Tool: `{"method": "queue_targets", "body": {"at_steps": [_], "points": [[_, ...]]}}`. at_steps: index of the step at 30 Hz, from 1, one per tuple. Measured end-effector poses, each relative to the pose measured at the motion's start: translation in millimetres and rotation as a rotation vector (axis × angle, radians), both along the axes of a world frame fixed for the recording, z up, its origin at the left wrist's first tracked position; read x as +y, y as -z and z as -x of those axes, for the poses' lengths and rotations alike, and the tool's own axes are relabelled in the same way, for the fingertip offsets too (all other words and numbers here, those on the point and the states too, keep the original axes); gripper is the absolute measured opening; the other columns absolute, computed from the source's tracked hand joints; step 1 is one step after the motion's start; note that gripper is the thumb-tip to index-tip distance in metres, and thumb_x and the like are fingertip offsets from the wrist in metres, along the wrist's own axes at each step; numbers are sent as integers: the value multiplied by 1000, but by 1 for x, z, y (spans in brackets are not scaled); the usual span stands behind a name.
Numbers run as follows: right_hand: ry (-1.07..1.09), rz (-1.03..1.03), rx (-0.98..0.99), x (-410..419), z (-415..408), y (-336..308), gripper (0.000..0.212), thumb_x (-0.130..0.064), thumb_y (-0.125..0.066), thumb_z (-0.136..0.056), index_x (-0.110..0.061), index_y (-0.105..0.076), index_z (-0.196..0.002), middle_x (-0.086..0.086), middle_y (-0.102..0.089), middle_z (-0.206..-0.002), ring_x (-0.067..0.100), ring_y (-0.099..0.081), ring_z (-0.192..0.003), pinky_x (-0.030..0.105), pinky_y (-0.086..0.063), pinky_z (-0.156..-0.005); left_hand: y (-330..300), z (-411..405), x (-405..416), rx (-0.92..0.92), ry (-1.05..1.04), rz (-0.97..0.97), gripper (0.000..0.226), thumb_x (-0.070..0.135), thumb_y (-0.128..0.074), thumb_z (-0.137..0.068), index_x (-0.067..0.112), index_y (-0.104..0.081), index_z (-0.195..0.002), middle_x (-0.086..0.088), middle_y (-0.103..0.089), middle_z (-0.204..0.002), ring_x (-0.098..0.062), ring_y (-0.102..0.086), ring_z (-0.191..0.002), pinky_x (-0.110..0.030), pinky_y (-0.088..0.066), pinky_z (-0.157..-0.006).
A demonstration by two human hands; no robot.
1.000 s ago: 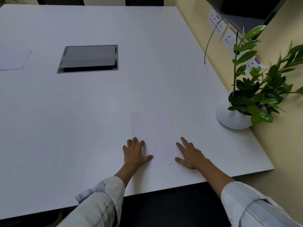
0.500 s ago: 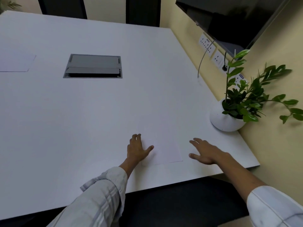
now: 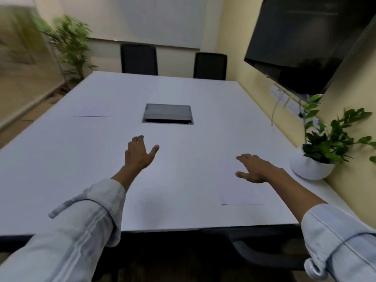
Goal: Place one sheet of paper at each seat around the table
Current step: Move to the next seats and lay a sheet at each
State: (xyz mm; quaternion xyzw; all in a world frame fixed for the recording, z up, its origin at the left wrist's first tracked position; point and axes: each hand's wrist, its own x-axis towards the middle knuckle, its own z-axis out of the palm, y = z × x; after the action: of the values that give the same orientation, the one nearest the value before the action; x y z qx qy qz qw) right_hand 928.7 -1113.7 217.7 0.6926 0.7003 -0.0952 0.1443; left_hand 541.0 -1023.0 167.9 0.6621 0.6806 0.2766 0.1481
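Both hands have lifted off the sheet of paper (image 3: 241,195) and hang open above the tabletop (image 3: 81,169). The left hand (image 3: 138,153) has swung well away to the left; the right hand (image 3: 255,168) hovers over the sheet's far end. The view has tilted up, bringing two chairs (image 3: 139,59) into sight.

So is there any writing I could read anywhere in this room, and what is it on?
No text can be read.
Wall socket plates: small blue marks, too blurred to read.
Wall screen: dark, shows nothing.
Sheets of paper: look blank.
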Motion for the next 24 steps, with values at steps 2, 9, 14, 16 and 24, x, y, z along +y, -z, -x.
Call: {"method": "queue_targets", "body": {"at_steps": [2,9,14,16,24], "points": [[-45,-62,43,-4,49,-8,75,-55,-46,-98,-22,-16,-157,1,-16,-166,27,-23,-149,48,-39,-111,-27,49,-25,62,-20,-55,79,57,-51,-92,5,-32,-148,-18,-37,-150,-36,-35,-136,-51,-36,-107],[-193,-180,202,-28,245,-21,74,-56,-45,-97,-22,-18,-157,2,-20,-165,28,-25,-147,50,-39,-111,-87,217,-108,304,-57,-131,76,58,-48,-93,6,-34,-146,-16,-43,-148,-34,-39,-134,-51,-38,-103],[-307,-168,211,-28,366,-29,74,-55,-44,-98,-21,-17,-157,4,-20,-165,29,-23,-148,52,-38,-112,-102,316,-145,342,-100,-170,74,57,-49,-93,5,-38,-145,-17,-48,-143,-35,-44,-130,-50,-38,-104],[-389,-163,201,-14,449,-28,73,-55,-44,-98,-21,-17,-157,3,-20,-165,29,-23,-148,52,-38,-111,-103,389,-154,357,-146,-164,72,59,-48,-92,7,-42,-142,-19,-52,-137,-36,-48,-125,-49,-40,-100],[-494,-210,80,62,662,-20,73,-57,-40,-98,-19,-17,-156,4,-23,-164,28,-25,-147,52,-40,-108,-70,580,-116,537,-78,-131,85,71,-20,-91,12,-26,-152,-13,-35,-155,-31,-28,-144,-50,-22,-117]]}}
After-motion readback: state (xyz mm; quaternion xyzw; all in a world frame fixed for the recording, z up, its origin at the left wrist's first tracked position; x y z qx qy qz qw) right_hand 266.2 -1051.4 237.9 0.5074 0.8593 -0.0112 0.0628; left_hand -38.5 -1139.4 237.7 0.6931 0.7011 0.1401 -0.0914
